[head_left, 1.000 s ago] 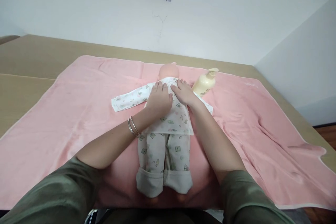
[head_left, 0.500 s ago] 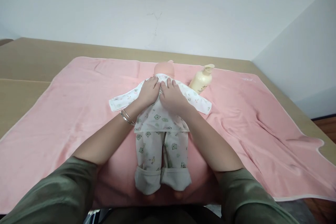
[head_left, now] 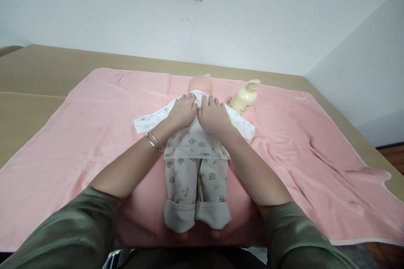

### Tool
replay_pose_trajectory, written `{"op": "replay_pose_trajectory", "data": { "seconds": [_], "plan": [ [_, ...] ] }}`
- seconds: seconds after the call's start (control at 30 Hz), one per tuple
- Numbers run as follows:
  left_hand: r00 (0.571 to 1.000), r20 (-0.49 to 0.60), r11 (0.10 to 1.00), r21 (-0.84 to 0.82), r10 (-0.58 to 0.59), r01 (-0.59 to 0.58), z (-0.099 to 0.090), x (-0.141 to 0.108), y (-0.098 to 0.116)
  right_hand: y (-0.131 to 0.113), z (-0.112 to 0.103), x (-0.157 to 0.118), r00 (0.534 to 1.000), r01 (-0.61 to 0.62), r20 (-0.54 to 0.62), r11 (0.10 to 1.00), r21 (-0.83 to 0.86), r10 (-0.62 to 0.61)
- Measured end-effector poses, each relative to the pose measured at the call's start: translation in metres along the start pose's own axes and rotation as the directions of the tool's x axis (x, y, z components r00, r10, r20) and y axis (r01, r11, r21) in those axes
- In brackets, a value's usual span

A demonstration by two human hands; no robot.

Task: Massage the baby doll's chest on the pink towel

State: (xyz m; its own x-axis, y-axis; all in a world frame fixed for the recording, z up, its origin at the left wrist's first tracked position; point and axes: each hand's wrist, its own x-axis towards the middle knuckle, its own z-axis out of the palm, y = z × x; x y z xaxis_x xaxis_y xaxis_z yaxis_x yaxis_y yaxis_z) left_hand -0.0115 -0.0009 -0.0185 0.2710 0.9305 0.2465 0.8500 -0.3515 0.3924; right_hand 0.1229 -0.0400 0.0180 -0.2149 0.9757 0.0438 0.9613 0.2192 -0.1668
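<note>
A baby doll (head_left: 200,84) lies stretched out, head away from me, dressed in a white printed top (head_left: 195,145) and matching trousers (head_left: 183,176) with turned-up cuffs. Both sleeves spread outward. My left hand (head_left: 184,111) rests flat on the upper part of the top, fingers extended toward the doll's left-of-view shoulder. Beside it, my right hand (head_left: 214,115) lies flat on the other side, thumbs close together at the middle. Neither hand grips anything. The fabric beneath my palms is hidden.
A pink blanket (head_left: 104,143) lies under the doll, over a tan table (head_left: 31,71). A cream pump bottle (head_left: 243,98) stands or leans just beyond the right sleeve; its base is hidden. Behind the table rises a white wall (head_left: 252,21).
The view has shifted slightly. My hands stay on the doll's chest, with the right hand's fingers moved a little to the right across the top.
</note>
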Motion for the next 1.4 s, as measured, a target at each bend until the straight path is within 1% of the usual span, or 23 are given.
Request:
{"op": "replay_pose_trajectory", "data": {
  "seconds": [0.07,0.13,0.2,0.3,0.4,0.47,0.53,0.6,0.67,0.7,0.73,0.77,0.87,0.9,0.93,1.03,1.1,1.17,1.27,1.3,1.4],
  "plan": [
    [0.999,-0.007,0.995,-0.083,-0.051,0.050,0.001,0.007,-0.010,-0.010,-0.002,-0.011,0.998,0.068,0.015,0.997,-0.033,-0.068],
    [0.995,-0.043,0.989,-0.125,-0.085,0.079,0.004,0.010,-0.014,-0.013,0.000,-0.012,0.992,0.124,0.018,0.992,-0.018,-0.124],
    [0.993,-0.068,0.988,-0.124,-0.097,0.088,0.007,0.010,-0.014,-0.005,0.004,-0.003,0.985,0.171,0.005,0.985,0.037,-0.171],
    [0.995,-0.069,0.994,-0.092,-0.070,0.064,0.009,0.007,-0.008,0.021,0.012,0.021,0.968,0.249,-0.044,0.953,0.171,-0.245],
    [0.995,-0.080,0.996,-0.068,-0.067,0.062,0.006,0.005,-0.002,0.045,0.017,0.039,0.978,0.208,-0.087,0.937,0.279,-0.191],
    [0.996,-0.059,0.994,-0.088,-0.068,0.063,0.001,0.004,0.000,0.051,0.017,0.042,0.986,0.163,-0.091,0.939,0.304,-0.141],
    [0.997,-0.023,0.981,-0.181,-0.080,0.075,-0.007,0.004,0.000,0.048,0.013,0.038,0.988,0.137,-0.111,0.942,0.308,-0.107],
    [0.991,-0.010,0.940,-0.321,-0.131,0.121,-0.017,0.005,-0.001,0.039,0.006,0.032,0.979,0.146,-0.181,0.940,0.308,-0.093],
    [0.980,-0.049,0.887,-0.436,-0.193,0.153,-0.028,0.005,-0.003,0.028,0.001,0.025,0.955,0.177,-0.283,0.939,0.295,-0.091],
    [0.974,-0.084,0.869,-0.473,-0.212,0.148,-0.033,0.004,-0.003,0.023,0.000,0.022,0.944,0.195,-0.314,0.941,0.276,-0.104],
    [0.968,-0.126,0.858,-0.497,-0.218,0.129,-0.038,0.004,-0.004,0.019,0.000,0.019,0.941,0.212,-0.312,0.945,0.251,-0.128],
    [0.962,-0.165,0.852,-0.512,-0.218,0.105,-0.042,0.004,-0.004,0.015,0.001,0.017,0.947,0.225,-0.278,0.948,0.225,-0.159],
    [0.944,-0.239,0.841,-0.537,-0.229,0.068,-0.052,0.002,-0.004,0.012,0.004,0.015,0.962,0.265,-0.115,0.948,0.176,-0.248],
    [0.940,-0.248,0.837,-0.543,-0.234,0.065,-0.055,0.001,-0.004,0.012,0.004,0.015,0.960,0.275,-0.099,0.945,0.178,-0.261],
    [0.938,-0.255,0.835,-0.547,-0.236,0.061,-0.056,0.001,-0.004,0.014,0.004,0.015,0.958,0.281,-0.112,0.941,0.190,-0.263],
    [0.933,-0.275,0.830,-0.557,-0.231,0.041,-0.059,0.000,-0.003,0.018,-0.001,0.017,0.948,0.278,-0.226,0.929,0.246,-0.224],
    [0.931,-0.281,0.826,-0.563,-0.232,0.036,-0.058,0.000,-0.003,0.018,-0.001,0.018,0.944,0.267,-0.264,0.928,0.260,-0.198],
    [0.932,-0.272,0.819,-0.572,-0.241,0.045,-0.057,0.000,-0.002,0.016,0.002,0.017,0.951,0.263,-0.227,0.936,0.236,-0.210],
    [0.933,-0.256,0.811,-0.582,-0.252,0.059,-0.056,-0.001,0.001,0.013,0.006,0.017,0.966,0.251,-0.113,0.948,0.194,-0.233],
    [0.934,-0.255,0.810,-0.583,-0.251,0.059,-0.056,-0.002,0.002,0.013,0.006,0.016,0.969,0.244,-0.091,0.949,0.199,-0.230],
    [0.936,-0.258,0.812,-0.581,-0.240,0.047,-0.058,-0.004,0.006,0.012,0.003,0.016,0.973,0.226,-0.103,0.942,0.248,-0.206]
  ]
}}
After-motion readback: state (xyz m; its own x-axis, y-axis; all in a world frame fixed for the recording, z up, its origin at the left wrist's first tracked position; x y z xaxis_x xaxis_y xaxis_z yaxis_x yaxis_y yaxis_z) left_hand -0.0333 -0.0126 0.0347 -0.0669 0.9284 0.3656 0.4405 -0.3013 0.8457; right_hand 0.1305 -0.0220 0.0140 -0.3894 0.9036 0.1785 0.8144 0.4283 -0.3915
